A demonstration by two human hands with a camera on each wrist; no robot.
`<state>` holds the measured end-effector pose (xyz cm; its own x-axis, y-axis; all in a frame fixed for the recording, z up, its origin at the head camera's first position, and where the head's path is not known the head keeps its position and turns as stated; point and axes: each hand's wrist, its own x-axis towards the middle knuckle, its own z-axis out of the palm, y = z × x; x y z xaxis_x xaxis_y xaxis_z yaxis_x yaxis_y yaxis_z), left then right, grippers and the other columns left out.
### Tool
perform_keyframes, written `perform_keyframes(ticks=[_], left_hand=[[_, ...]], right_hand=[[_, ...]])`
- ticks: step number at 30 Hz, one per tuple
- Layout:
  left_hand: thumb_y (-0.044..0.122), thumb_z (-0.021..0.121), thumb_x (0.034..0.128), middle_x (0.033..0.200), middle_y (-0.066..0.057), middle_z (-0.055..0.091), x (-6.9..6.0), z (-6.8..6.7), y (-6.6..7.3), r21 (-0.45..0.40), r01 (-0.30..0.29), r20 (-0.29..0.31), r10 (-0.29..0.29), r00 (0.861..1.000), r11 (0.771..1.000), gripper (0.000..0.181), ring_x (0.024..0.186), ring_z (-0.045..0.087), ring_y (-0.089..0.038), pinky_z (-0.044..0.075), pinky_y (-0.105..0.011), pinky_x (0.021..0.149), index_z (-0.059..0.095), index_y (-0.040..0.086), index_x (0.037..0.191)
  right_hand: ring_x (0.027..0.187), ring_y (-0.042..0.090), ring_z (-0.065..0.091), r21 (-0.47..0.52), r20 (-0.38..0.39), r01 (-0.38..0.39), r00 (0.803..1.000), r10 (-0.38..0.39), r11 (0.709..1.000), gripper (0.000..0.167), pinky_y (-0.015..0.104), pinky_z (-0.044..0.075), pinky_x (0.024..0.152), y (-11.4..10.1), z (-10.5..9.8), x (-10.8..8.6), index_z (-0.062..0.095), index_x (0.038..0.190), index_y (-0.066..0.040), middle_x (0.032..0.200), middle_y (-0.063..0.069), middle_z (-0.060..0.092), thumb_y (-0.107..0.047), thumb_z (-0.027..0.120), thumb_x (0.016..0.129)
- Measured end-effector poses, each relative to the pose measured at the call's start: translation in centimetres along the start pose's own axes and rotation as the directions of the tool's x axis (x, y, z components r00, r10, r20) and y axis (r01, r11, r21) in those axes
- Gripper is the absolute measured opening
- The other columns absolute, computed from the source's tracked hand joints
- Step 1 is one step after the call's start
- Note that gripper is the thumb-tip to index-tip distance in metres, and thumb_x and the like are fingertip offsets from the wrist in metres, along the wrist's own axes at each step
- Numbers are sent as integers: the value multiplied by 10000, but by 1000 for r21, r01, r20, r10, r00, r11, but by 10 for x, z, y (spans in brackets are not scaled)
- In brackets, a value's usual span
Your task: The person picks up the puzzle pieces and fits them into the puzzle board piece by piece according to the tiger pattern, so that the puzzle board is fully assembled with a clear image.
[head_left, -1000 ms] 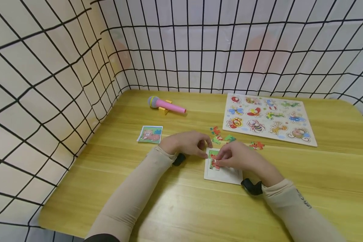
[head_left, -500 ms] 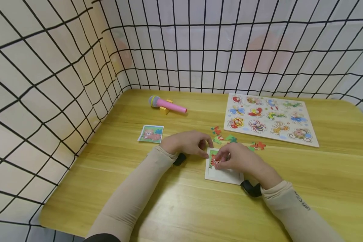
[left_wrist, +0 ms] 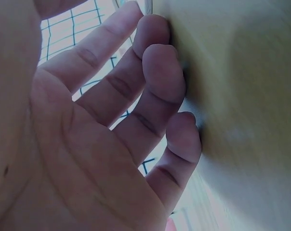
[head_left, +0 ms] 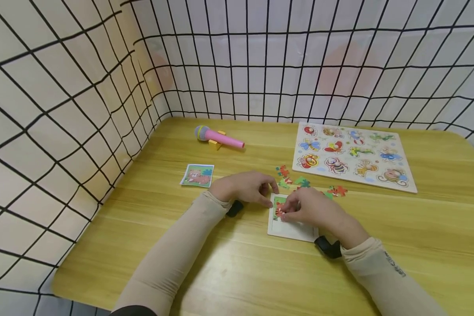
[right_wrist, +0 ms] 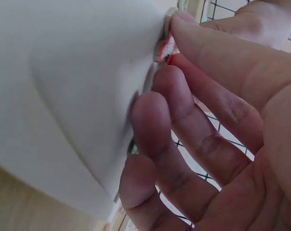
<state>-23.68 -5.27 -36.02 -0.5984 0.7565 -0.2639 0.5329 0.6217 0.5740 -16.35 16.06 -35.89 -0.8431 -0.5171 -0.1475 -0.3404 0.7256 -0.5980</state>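
Puzzle tray (head_left: 285,229) on wooden table (head_left: 237,272); black mesh (head_left: 265,66), pale sheeting (head_left: 277,50) beyond

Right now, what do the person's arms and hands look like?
The left sleeve and right sleeve are beige, bunched at the cuffs, the right with dark lettering. A black device shows at each wrist; black material shows at the left sleeve's upper end. The left hand and right hand are ungloved.
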Motion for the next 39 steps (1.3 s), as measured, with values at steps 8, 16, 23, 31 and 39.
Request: perform_keyframes(ticks=[8,16,23,31,39], left_hand=[[235,769,920,943,-6,619,0,0,0,13,2,-8,-2,1000,1000,288,855,557,-129,457,-266,784,653,186,1179],[246,775,913,935,2,614,3,1,0,14,-15,-14,15,1000,1000,291,855,555,-126,455,-263,786,657,185,1173],[225,766,920,924,-7,609,1,0,-1,3,-12,-18,12,1000,1000,280,841,548,-134,454,-266,775,653,179,1171],[236,768,919,917,1,610,2,1,-2,7,-18,-25,18,1000,1000,280,833,547,-126,454,-257,768,653,185,1169],[245,776,912,923,4,608,1,2,-2,10,-3,-28,4,1000,1000,290,838,547,-122,455,-255,765,656,188,1170]], right_hand=[[741,110,547,-38,11,22,1000,-22,999,42,317,462,661,0,0,0,775,871,-196,820,-107,665,-227,793,892],[708,115,542,-33,11,24,1000,-23,999,139,311,456,651,-1,-2,-4,759,893,-168,753,-89,624,-273,837,847],[678,108,541,-72,10,30,1000,-29,997,93,316,461,639,-3,-2,-3,748,828,-206,728,-110,625,-250,825,858],[672,91,534,-117,8,44,999,-44,992,71,306,458,621,-5,-3,-4,763,820,-213,758,-117,630,-231,804,876],[709,69,565,-115,-4,37,999,-38,993,91,315,482,660,-8,-3,-4,781,900,-183,804,-130,673,-263,812,872]])
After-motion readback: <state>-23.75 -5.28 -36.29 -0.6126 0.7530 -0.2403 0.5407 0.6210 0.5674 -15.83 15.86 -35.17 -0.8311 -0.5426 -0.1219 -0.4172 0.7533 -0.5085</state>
